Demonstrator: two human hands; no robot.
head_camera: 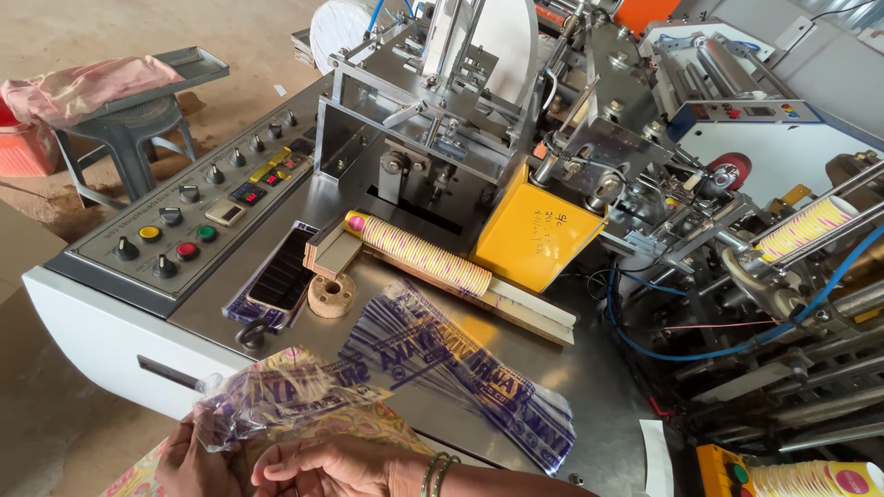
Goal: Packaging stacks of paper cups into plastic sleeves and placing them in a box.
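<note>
At the bottom edge, my left hand (189, 460) and my right hand (331, 465) both grip a crumpled clear plastic bag (276, 396) with blue print, with patterned paper cups inside it. My right wrist wears green bangles. A second printed plastic bag (460, 368) lies flat on the steel machine top (589, 368) just beyond my hands. Farther back, a long stack of nested paper cups (419, 253) with pink and yellow print lies on its side along a wooden strip (516, 308).
A control panel (198, 216) with knobs and coloured buttons is at left. A yellow box (534, 235), a cork disc (331, 294), a dark tray (281, 271) and machine parts with blue hoses (681, 350) crowd the back and right. A stool (129, 138) with cloth stands far left.
</note>
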